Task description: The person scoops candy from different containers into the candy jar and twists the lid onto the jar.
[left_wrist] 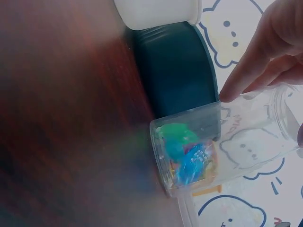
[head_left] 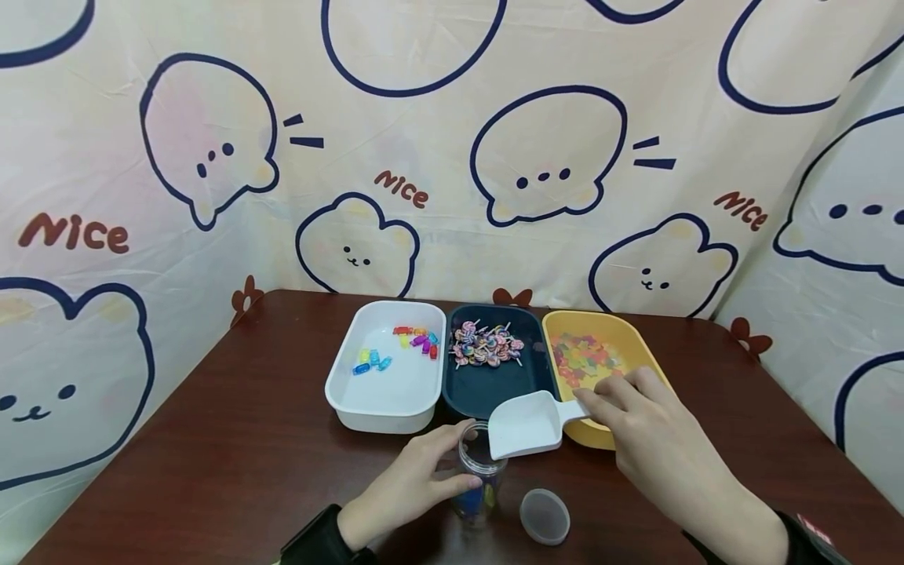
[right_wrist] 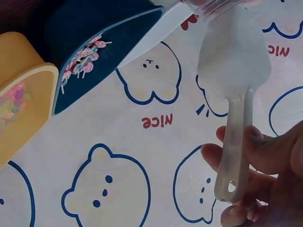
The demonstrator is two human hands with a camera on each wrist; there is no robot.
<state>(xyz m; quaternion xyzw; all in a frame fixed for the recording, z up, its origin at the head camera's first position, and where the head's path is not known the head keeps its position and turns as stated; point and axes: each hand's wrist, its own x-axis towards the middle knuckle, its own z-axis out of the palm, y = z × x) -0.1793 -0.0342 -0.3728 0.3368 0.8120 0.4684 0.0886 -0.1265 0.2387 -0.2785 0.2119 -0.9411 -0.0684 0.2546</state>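
Observation:
My left hand holds a clear jar upright by its side, thumb in front and fingers behind. Blue, green and yellow pieces lie at the bottom of the jar, seen through its wall in the left wrist view. A white scoop is in my right hand, which grips the handle. The scoop's front edge overlaps the open mouth of the jar in the head view, and its bowl looks bare. A translucent round lid lies on the table, right of the jar.
Behind stand a white tub with colourful wrapped-looking pieces, a dark blue tub with small swirled lollipops, and a yellow tub with pastel pieces. A patterned cloth hangs behind the brown table.

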